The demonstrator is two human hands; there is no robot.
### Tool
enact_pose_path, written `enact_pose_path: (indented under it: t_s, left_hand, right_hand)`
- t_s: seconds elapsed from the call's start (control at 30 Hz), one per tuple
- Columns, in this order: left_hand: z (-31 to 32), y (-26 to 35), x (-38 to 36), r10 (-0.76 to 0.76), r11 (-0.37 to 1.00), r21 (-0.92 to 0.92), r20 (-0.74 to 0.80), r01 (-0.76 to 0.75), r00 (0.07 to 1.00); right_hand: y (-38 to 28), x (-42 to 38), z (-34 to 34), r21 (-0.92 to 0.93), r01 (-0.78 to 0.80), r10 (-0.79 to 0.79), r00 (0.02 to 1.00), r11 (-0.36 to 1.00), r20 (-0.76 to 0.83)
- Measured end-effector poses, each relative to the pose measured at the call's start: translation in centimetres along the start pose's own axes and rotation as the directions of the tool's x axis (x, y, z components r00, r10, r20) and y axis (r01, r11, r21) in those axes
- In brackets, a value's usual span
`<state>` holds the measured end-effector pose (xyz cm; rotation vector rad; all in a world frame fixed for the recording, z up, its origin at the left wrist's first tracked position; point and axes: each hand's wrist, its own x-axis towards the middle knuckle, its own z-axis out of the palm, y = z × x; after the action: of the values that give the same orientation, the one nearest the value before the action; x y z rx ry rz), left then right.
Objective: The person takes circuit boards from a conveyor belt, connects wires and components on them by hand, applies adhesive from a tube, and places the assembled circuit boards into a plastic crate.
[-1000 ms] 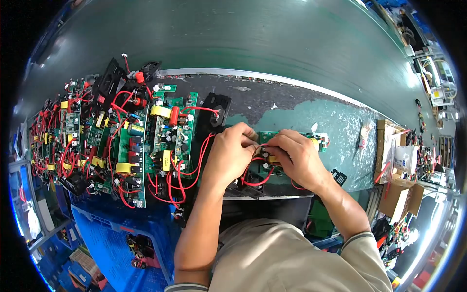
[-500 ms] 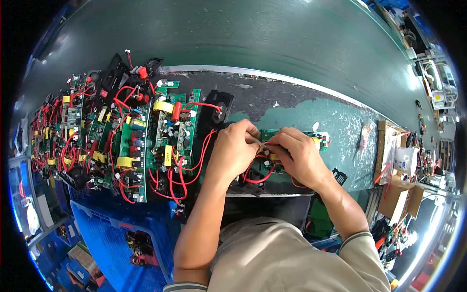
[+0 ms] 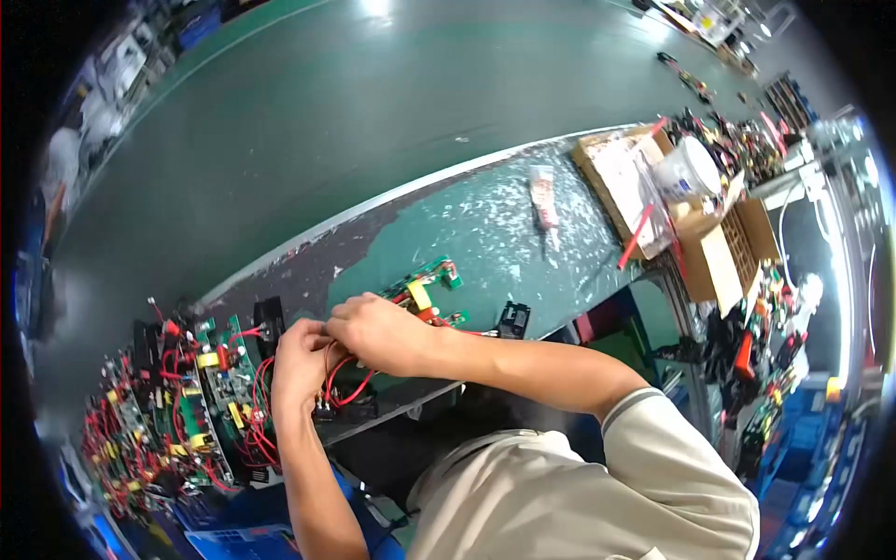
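Note:
A green circuit board [image 3: 420, 291] with a yellow-wrapped component lies on the bench, partly hidden behind my right hand [image 3: 381, 334]. That hand is closed, thumb and fingers drawn together at the board's left end. My left hand [image 3: 299, 362] meets it there, its fingers pinched too. Whatever sits between the fingertips is too small and covered to make out. Red wires [image 3: 347, 390] loop below the joined fingers, close to both hands. A small black plastic part [image 3: 513, 319] rests beyond the board's right end, beside a red lead.
Several wired circuit boards [image 3: 201, 401] crowd the bench at left. A tube [image 3: 544, 201] lies on the worn green bench top [image 3: 467, 219]. Farther right stand a cardboard box [image 3: 728, 247] and a white tub [image 3: 688, 170]. A blue crate [image 3: 245, 543] sits below the bench.
The view has swung to the right and tilted, so bench, boards and hands appear farther left. Both hands stay together at the board, fingers closed.

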<state>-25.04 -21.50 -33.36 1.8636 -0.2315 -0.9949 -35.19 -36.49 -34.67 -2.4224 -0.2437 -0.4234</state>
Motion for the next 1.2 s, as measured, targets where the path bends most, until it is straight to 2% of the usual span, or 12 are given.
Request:
enact_pose_path:
  t_s: [0.03, 0.13, 0.2, 0.27, 0.33, 0.47, 0.6, 0.7, 0.8, 1.1, 1.2]
  left_hand:
    - [-0.3, -0.9, 0.7, 0.045, 0.999, -0.025, 0.014, -0.044, 0.999]
    - [-0.4, -2.2, 1.0, 0.096, 0.974, -0.211, 0.078, -0.078, 0.992]
    - [-0.1, -0.7, 0.1, 0.032, 0.997, -0.070, 0.034, -0.030, 0.999]
    - [-0.1, 0.3, 0.0, -0.048, 0.993, -0.106, 0.046, 0.052, 0.998]
    - [-0.4, -0.2, 0.5, -0.046, 0.993, -0.107, 0.092, 0.055, 0.995]
    - [-0.4, -0.1, 0.4, -0.090, 0.975, -0.193, 0.113, 0.111, 0.989]
    - [-0.5, 0.4, 0.6, -0.166, 0.983, -0.070, 0.076, 0.172, 0.983]
    - [-0.9, 0.4, 1.2, -0.180, 0.983, -0.010, 0.139, 0.184, 0.974]
    - [-0.6, 1.4, 0.9, -0.220, 0.975, 0.041, 0.110, 0.217, 0.969]
    - [0.3, 2.2, -0.3, -0.136, 0.991, -0.009, 0.043, 0.136, 0.990]
    - [0.2, 0.9, 0.0, -0.025, 1.000, 0.005, 0.052, 0.025, 0.998]
  right_hand:
    - [0.2, 0.0, 0.3, -0.022, 0.018, -0.019, 1.000, 1.000, -0.018]
    - [1.3, -0.2, 1.2, -0.046, -0.072, 0.076, 0.994, 0.996, 0.084]
    - [0.8, 0.0, -0.3, 0.052, -0.099, 0.094, 0.992, 0.994, 0.089]
    - [1.2, 0.0, -0.5, 0.103, -0.081, 0.073, 0.994, 0.991, 0.082]
    - [0.5, 0.2, -2.0, 0.165, -0.106, 0.085, 0.988, 0.981, 0.127]
    - [0.9, 0.2, -1.9, 0.171, -0.086, 0.062, 0.988, 0.982, 0.141]
    - [0.9, 0.3, -2.2, 0.194, -0.087, 0.056, 0.985, 0.977, 0.162]
    - [1.2, 0.2, -2.0, 0.199, -0.074, 0.042, 0.986, 0.977, 0.160]
    - [1.4, 0.3, -1.8, 0.192, -0.073, 0.040, 0.985, 0.979, 0.167]
    - [0.7, 0.3, -2.0, 0.150, -0.070, 0.045, 0.985, 0.986, 0.168]
    - [1.2, 0.2, -1.1, 0.096, -0.003, -0.011, 0.988, 0.995, 0.151]
